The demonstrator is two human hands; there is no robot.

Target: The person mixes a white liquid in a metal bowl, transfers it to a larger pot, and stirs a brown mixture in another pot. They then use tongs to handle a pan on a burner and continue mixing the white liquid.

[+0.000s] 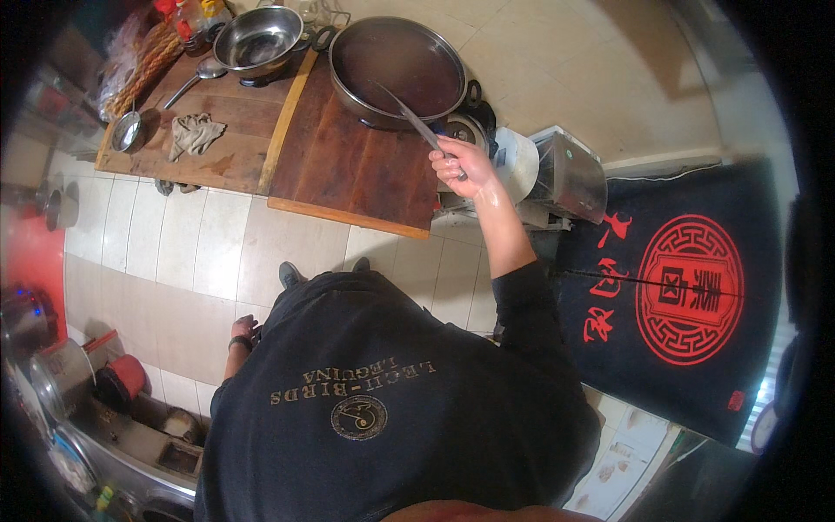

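Observation:
My right hand [464, 168] is closed around the handle of a long, slim metal utensil [417, 122], whose far end reaches over a large two-handled metal pot [399, 68]. Dark liquid seems to fill the pot, which stands at the back right of a wooden table [352, 169]. Whether the utensil's tip touches the liquid, I cannot tell. My left hand [245, 326] hangs low beside my body with a dark band at the wrist; nothing shows in it, and its fingers look loosely apart.
A steel bowl [258, 40], a ladle [207, 69], a crumpled cloth [194, 136] and a small metal cup [126, 132] are on the table's left part. White tub [515, 164] stands right of the pot. A dark curtain [626, 261] hangs at right; a red bucket [124, 378] is lower left.

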